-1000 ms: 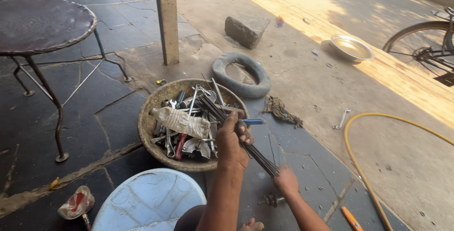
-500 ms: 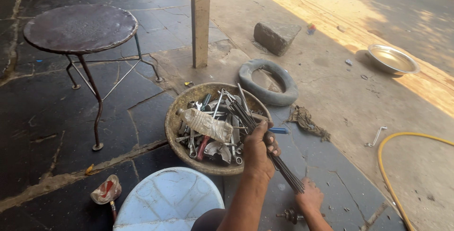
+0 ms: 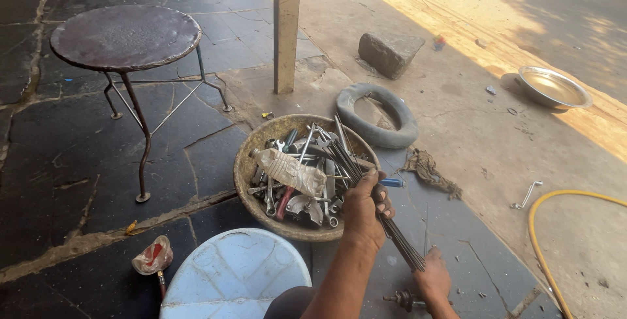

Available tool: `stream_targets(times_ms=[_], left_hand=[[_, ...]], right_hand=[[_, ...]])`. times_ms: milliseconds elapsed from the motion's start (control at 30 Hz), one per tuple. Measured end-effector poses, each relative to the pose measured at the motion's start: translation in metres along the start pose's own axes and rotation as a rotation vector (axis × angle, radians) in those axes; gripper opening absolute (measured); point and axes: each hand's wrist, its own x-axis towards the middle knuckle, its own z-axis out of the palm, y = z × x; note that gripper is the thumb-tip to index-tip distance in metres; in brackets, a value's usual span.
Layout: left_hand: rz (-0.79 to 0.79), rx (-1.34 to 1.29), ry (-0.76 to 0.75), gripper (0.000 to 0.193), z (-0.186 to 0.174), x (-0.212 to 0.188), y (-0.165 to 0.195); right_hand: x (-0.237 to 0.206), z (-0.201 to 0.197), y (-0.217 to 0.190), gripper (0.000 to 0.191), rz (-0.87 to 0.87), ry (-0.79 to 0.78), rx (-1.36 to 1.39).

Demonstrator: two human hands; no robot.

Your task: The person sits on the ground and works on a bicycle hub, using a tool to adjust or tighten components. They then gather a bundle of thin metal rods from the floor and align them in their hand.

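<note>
The left hand [image 3: 364, 209] is clenched round a bundle of thin metal spokes [image 3: 379, 211], gripping them about midway along their length. The right hand [image 3: 431, 281] grasps the same bundle at its lower end, down near the bottom edge of the view. So both hands hold one thing, and the bundle's long axis runs on a slant: from the right hand up and away to the left, through the left fist, with the far tips fanning out over the basin [image 3: 256, 162].

That basin is a shallow, worn, round one sitting on the dark stone floor [image 3: 78, 162], just ahead of the left hand. It is heaped with spanners and other steel tools, and a crushed plastic bottle [image 3: 290, 171] lies across the heap. The left hand is the nearer of the two to the basin, its knuckles just at the near right rim; the right hand is well back from it.

Just beside the right hand, on the floor, lies a small dark metal part [image 3: 401, 299]; what it is I cannot tell. A pale blue round stool top [image 3: 235, 276] sits at the near edge of the floor, left of the arms. Beyond the basin lie a small rubber tyre [image 3: 377, 115] and a dirty rag [image 3: 430, 169]; a yellow hose [image 3: 548, 227] curves along the right
</note>
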Motion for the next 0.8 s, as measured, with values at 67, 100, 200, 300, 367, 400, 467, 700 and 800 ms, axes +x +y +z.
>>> stream_targets(times_ms=[67,100,200,300,367,400,467,700,800], left_hand=[[-0.003,-0.006,-0.003,0.020,-0.001,0.001,0.000],[-0.005,-0.009,-0.005,0.020,-0.001,0.001,0.000],[0.001,-0.002,-0.006,0.021,-0.001,0.001,0.000],[0.008,0.001,-0.018,0.020,-0.001,0.001,-0.001],[0.010,0.005,-0.014,0.020,-0.001,0.000,-0.001],[0.010,0.008,-0.014,0.020,-0.001,0.000,-0.002],[0.002,0.008,-0.003,0.021,0.000,-0.002,-0.002],[0.018,0.029,-0.001,0.021,0.002,-0.006,0.002],[0.007,0.020,-0.004,0.021,0.002,-0.005,0.003]], right_hand=[[0.000,0.001,0.001,0.054,-0.029,0.014,0.002],[0.000,0.002,0.002,0.055,-0.042,0.022,0.002],[-0.002,0.008,0.003,0.045,-0.085,0.058,-0.064],[-0.006,0.012,0.005,0.052,-0.135,0.057,-0.159],[-0.005,0.015,0.002,0.044,-0.155,0.085,-0.215],[-0.004,0.016,0.001,0.040,-0.163,0.101,-0.242],[-0.002,0.015,-0.001,0.044,-0.195,0.108,-0.301],[0.008,0.004,-0.005,0.051,-0.091,-0.023,-0.301],[0.009,0.001,-0.002,0.055,0.000,-0.077,-0.128]])
